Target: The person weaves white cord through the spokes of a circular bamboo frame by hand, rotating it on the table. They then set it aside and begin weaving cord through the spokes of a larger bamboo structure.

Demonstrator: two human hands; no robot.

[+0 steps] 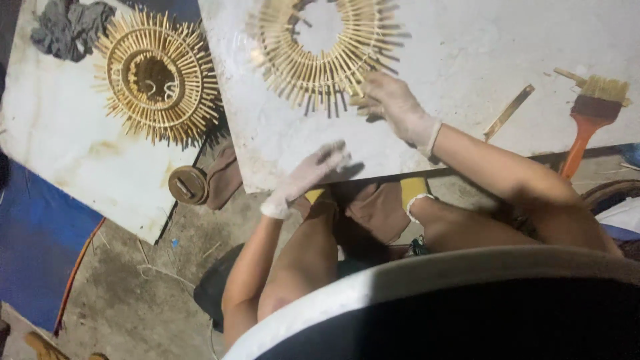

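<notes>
Both my hands wear pale gloves. My right hand [395, 105] rests on the lower right edge of a sunburst ring of bamboo sticks [313, 60] lying on a white board [467, 53]; its fingers pinch some of the sticks. My left hand [308, 175] hovers near the board's front edge with its fingers spread and nothing in it. My bare knees are under the board.
A finished sunburst frame [157, 75] lies on a second white board [53, 147] at the left, beside a grey rag [67, 27]. An orange-handled brush [590, 113] and a loose stick [509, 112] lie at the right. A round wooden disc [188, 185] sits on the concrete floor.
</notes>
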